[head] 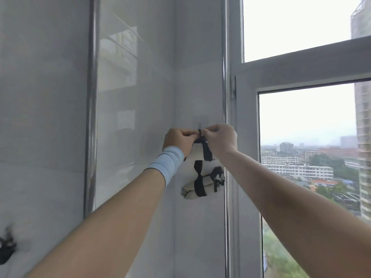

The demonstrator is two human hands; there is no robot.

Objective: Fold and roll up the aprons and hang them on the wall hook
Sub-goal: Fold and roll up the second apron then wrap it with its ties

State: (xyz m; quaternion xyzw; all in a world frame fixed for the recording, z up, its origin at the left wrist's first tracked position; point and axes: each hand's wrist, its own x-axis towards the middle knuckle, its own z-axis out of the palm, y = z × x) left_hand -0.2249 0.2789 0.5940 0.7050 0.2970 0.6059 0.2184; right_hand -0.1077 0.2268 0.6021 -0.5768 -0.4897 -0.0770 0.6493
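Note:
A rolled white apron bundle (202, 155) wrapped with black straps hangs just below my hands against the grey tiled wall. Beneath it hangs a second rolled white bundle (200, 187), also bound in black straps. My left hand (179, 140) and my right hand (219, 138) are raised side by side, both pinching the black strap (199, 133) right at the small clear adhesive wall hook (200, 121). The hook's prong is mostly hidden behind my fingers. A pale blue wristband sits on my left wrist.
A vertical metal pipe (91, 117) runs down the wall at left. Another pipe (224, 77) stands by the window frame (301, 63) at right, with city buildings outside. A dark blurred object (7, 249) shows at the lower left edge.

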